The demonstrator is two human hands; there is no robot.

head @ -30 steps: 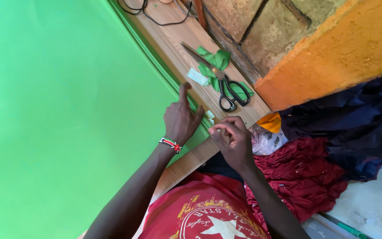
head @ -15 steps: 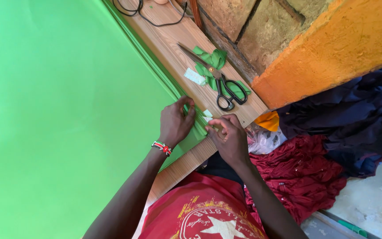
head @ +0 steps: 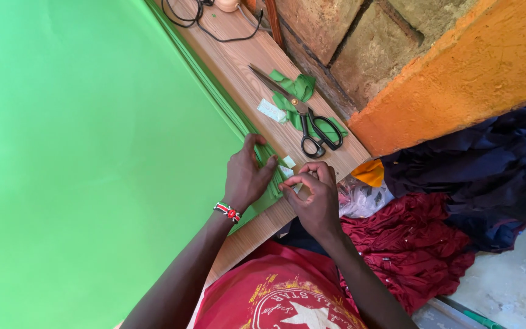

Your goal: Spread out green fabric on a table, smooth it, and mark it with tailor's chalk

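Since one second ago my left hand has moved from lying flat with spread fingers to pressing down on the folded edge of the green fabric; the fingers are now closer together and curled over the fold. My right hand has stayed just beside it, at the table's edge. Its thumb and fingertips are pinched almost closed on a small pale piece, which I cannot identify. The fabric covers most of the wooden table. The black scissors lie unmoved further along the bare wood, on green scraps.
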